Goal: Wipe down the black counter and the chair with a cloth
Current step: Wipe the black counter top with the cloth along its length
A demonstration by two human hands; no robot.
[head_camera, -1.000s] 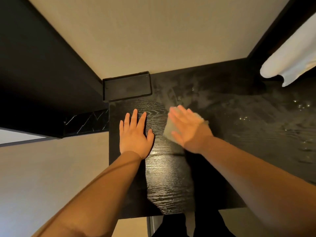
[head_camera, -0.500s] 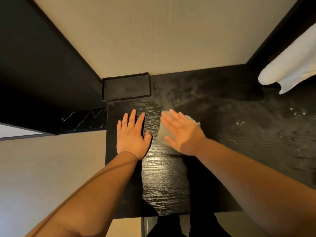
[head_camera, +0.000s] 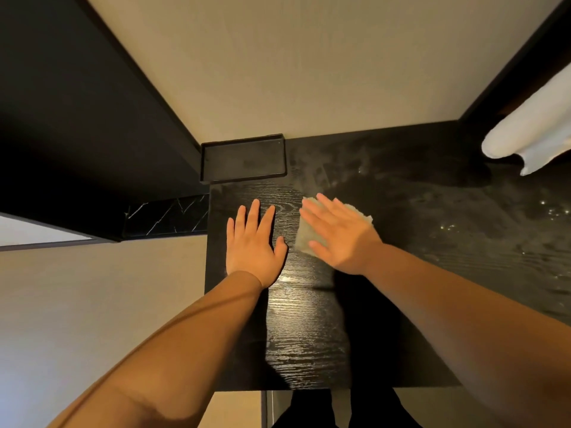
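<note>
The black wood-grain counter point(head_camera: 309, 329) fills the middle of the view, with damp streaks toward the back and right. My right hand point(head_camera: 336, 236) lies flat with straight fingers on a pale folded cloth point(head_camera: 304, 239), pressing it against the counter; most of the cloth is hidden under the palm. My left hand point(head_camera: 253, 242) rests flat on the bare counter just left of the cloth, fingers spread. No chair is in view.
A shallow black tray point(head_camera: 242, 159) sits at the counter's back left corner against the beige wall. A white towel point(head_camera: 531, 131) hangs in at the upper right. The counter's left edge drops to a lower marble-patterned ledge point(head_camera: 167, 217).
My right hand and the cloth have slid slightly left, closer to my left hand, which stays planted. The view has shifted a little.
</note>
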